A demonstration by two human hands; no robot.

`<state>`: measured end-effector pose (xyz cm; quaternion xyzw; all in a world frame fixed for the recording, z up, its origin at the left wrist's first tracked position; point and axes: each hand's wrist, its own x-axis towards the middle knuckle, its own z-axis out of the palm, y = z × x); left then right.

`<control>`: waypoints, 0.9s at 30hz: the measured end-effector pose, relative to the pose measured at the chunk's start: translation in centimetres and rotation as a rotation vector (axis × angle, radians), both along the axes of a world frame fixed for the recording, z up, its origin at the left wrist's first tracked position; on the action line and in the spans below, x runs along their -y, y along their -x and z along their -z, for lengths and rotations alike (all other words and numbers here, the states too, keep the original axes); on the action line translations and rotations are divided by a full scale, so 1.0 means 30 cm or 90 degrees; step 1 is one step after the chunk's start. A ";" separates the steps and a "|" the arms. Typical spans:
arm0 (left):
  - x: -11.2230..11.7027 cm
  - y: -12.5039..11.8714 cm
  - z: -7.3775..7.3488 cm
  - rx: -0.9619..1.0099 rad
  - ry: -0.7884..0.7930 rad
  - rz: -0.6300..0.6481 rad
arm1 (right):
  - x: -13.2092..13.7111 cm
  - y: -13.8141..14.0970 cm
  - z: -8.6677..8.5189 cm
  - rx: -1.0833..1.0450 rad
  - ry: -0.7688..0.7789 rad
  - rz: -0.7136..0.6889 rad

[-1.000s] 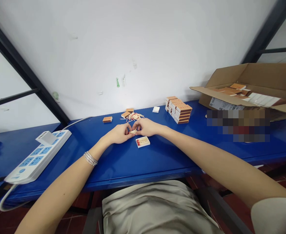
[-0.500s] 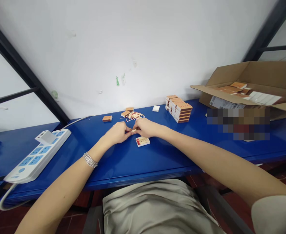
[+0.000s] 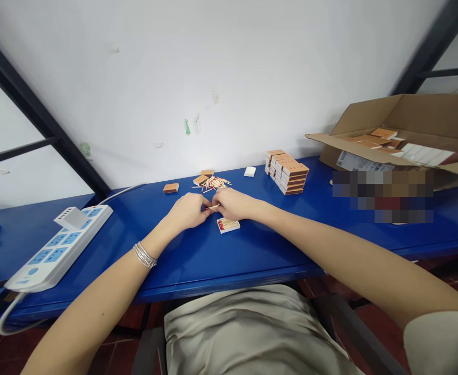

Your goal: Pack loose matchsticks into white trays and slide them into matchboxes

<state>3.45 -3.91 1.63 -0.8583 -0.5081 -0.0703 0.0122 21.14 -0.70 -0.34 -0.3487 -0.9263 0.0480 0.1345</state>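
A single head-worn camera looks forward and down from above the lap (image 3: 252, 333) — close over the forearms (image 3: 110, 297), with the left hand (image 3: 191, 210) and right hand (image 3: 232, 204) near mid-view — across the counter (image 3: 271, 255) to the pale wall (image 3: 232, 57) behind.

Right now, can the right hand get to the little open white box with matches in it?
Probably yes: the right hand is close beside the open box, with nothing visible blocking the way. But both it and the left hand are pinching matches, so it may need to let go first.
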 end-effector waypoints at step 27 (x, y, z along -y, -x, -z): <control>0.064 -0.066 -0.017 -0.137 -0.024 -0.046 | 0.082 0.024 -0.049 0.158 -0.076 0.064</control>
